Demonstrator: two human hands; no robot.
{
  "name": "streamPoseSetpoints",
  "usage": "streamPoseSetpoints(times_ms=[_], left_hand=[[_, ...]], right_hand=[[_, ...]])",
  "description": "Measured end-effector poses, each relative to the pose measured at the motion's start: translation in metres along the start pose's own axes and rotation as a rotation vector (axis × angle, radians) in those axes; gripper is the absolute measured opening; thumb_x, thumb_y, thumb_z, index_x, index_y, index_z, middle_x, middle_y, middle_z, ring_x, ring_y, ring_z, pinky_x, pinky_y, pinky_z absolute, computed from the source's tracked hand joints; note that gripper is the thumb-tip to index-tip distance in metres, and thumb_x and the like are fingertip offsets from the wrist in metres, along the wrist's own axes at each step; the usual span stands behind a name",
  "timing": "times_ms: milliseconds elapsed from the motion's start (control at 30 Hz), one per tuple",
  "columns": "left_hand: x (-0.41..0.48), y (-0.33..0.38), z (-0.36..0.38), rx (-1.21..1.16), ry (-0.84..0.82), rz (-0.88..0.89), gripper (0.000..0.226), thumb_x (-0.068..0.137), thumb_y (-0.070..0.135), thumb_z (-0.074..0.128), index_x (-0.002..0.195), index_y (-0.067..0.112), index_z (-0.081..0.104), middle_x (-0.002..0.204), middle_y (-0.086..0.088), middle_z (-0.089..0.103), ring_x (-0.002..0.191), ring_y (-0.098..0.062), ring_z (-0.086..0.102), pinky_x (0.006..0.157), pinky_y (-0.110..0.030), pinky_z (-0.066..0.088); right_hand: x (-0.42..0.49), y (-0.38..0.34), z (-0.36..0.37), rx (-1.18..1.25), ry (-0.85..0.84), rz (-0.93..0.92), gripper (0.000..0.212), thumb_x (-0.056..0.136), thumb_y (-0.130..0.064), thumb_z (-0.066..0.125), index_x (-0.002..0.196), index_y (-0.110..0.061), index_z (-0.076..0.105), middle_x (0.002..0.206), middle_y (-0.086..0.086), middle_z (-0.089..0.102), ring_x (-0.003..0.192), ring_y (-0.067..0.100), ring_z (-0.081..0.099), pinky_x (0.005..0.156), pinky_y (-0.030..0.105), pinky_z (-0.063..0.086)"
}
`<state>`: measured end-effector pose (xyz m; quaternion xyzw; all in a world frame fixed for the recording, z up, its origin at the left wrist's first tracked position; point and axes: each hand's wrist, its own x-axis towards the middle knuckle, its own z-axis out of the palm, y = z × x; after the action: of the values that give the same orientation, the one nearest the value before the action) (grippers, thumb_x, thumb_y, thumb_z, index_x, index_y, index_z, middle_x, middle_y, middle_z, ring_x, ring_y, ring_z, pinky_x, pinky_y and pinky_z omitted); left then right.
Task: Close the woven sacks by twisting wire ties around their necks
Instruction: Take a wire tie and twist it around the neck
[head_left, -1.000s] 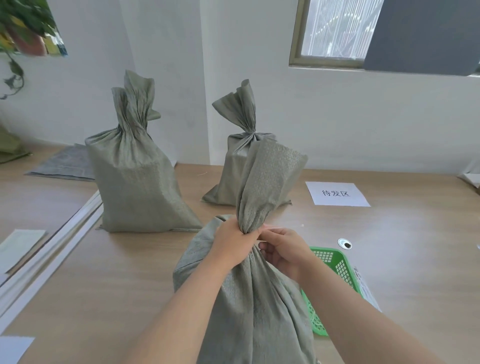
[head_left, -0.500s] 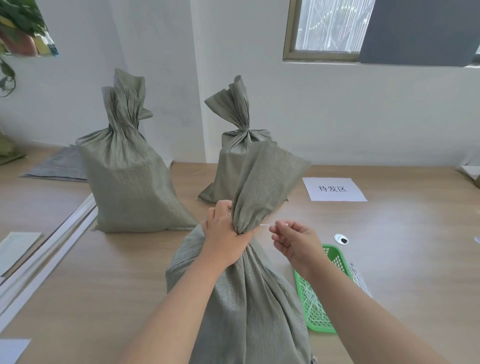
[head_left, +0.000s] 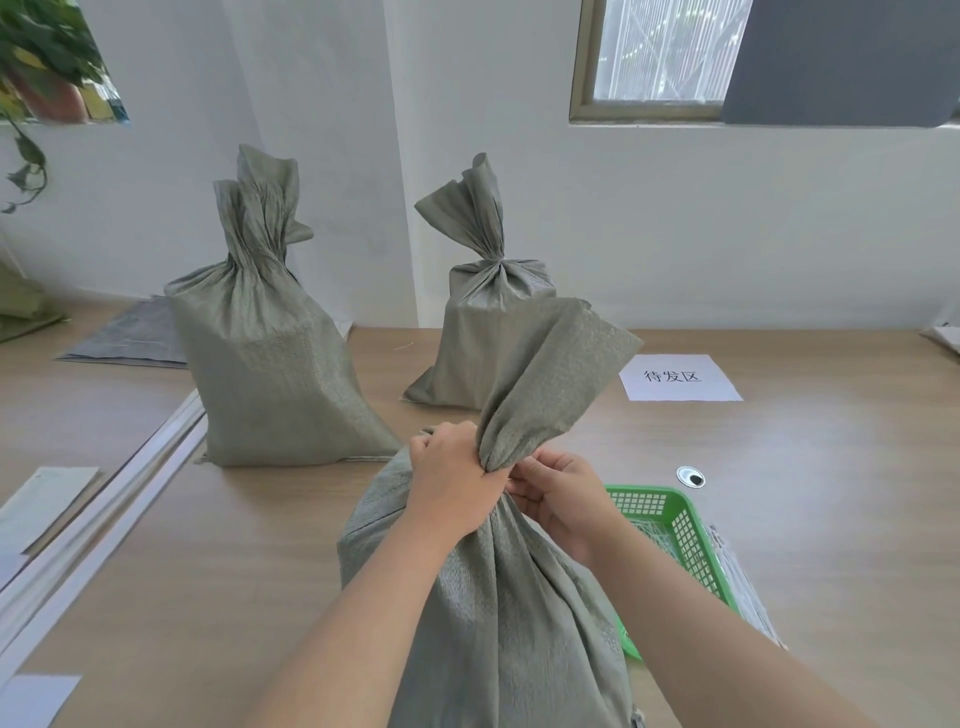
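Right at the front edge of the wooden counter (head_left: 779, 467) stands a grey-green woven sack (head_left: 498, 613), and both bare forearms reach up from the bottom of the view to meet at its gathered neck. The left hand (head_left: 457, 483) is curled into a fist around the neck, knuckles up and wrist slightly bent, with the loose top of the sack fanning up and to the right out of its grip. The right hand (head_left: 563, 499) comes in from the other side, palm turned toward the left hand, its fingertips (head_left: 524, 475) pinched together right against the neck just beside the left thumb; whether a wire tie sits between them is too small to tell. Two more sacks stand farther back on the counter, one to the left (head_left: 270, 374) and one near the middle (head_left: 483, 332), both upright with their necks already cinched and their tops flaring open above. A green plastic basket (head_left: 680, 540) lies on the counter just to the right of the near sack, partly hidden behind the right wrist. Beyond it sits a white paper sign (head_left: 680, 378) with printed characters, well apart from the hands.
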<state>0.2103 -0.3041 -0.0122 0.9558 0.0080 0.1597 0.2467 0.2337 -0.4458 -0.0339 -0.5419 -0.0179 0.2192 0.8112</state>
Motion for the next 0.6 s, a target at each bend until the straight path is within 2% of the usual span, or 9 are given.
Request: streamPoseSetpoints(times_ms=[100, 167, 267, 333, 433, 600], left_hand=[[0.000, -0.002, 0.000, 0.127, 0.037, 0.061, 0.031, 0.090, 0.042, 0.060, 0.070, 0.021, 0.051, 0.073, 0.008, 0.046, 0.080, -0.025, 0.052, 0.073, -0.038, 0.034], [-0.001, -0.003, 0.000, 0.171, 0.043, 0.093, 0.030, 0.086, 0.038, 0.062, 0.067, 0.023, 0.046, 0.072, 0.008, 0.036, 0.075, -0.027, 0.052, 0.065, -0.035, 0.032], [0.000, 0.002, -0.002, 0.156, -0.004, 0.069, 0.021, 0.091, 0.037, 0.058, 0.077, 0.023, 0.050, 0.078, 0.005, 0.041, 0.080, -0.026, 0.055, 0.061, -0.033, 0.034], [0.001, 0.007, -0.006, 0.139, -0.040, 0.042, 0.015, 0.092, 0.040, 0.057, 0.097, 0.026, 0.055, 0.087, 0.003, 0.051, 0.086, -0.025, 0.058, 0.063, -0.034, 0.041], [0.008, 0.015, -0.013, 0.211, -0.149, -0.003, 0.029, 0.092, 0.042, 0.059, 0.117, 0.031, 0.050, 0.101, -0.001, 0.061, 0.096, -0.029, 0.063, 0.068, -0.037, 0.047], [0.024, 0.021, -0.022, 0.353, -0.329, -0.107, 0.043, 0.089, 0.063, 0.060, 0.118, 0.031, 0.064, 0.116, -0.001, 0.068, 0.112, -0.029, 0.065, 0.076, -0.032, 0.043]], right_hand=[[0.000, 0.003, -0.003, -0.062, 0.017, -0.006, 0.013, 0.098, -0.005, 0.056, 0.096, 0.002, 0.068, 0.080, 0.009, 0.072, 0.065, 0.015, 0.063, 0.067, 0.026, 0.052], [0.000, 0.005, -0.003, -0.124, 0.053, -0.028, 0.013, 0.096, -0.003, 0.059, 0.096, 0.004, 0.070, 0.084, 0.013, 0.072, 0.065, 0.016, 0.062, 0.066, 0.026, 0.051], [-0.001, 0.008, -0.004, -0.195, 0.122, -0.062, 0.016, 0.093, -0.004, 0.062, 0.092, 0.008, 0.072, 0.088, 0.017, 0.072, 0.065, 0.016, 0.060, 0.065, 0.027, 0.050], [-0.004, 0.010, -0.002, -0.192, 0.171, -0.081, 0.015, 0.092, -0.002, 0.061, 0.088, 0.008, 0.072, 0.085, 0.016, 0.072, 0.062, 0.015, 0.057, 0.064, 0.027, 0.049], [-0.010, 0.011, 0.001, -0.202, 0.221, -0.129, 0.019, 0.093, -0.003, 0.061, 0.079, -0.002, 0.074, 0.073, 0.008, 0.069, 0.056, 0.013, 0.051, 0.055, 0.023, 0.043], [-0.015, 0.017, 0.004, -0.272, 0.269, -0.170, 0.018, 0.092, -0.005, 0.065, 0.082, -0.010, 0.079, 0.065, 0.003, 0.065, 0.050, 0.010, 0.047, 0.049, 0.021, 0.040]])
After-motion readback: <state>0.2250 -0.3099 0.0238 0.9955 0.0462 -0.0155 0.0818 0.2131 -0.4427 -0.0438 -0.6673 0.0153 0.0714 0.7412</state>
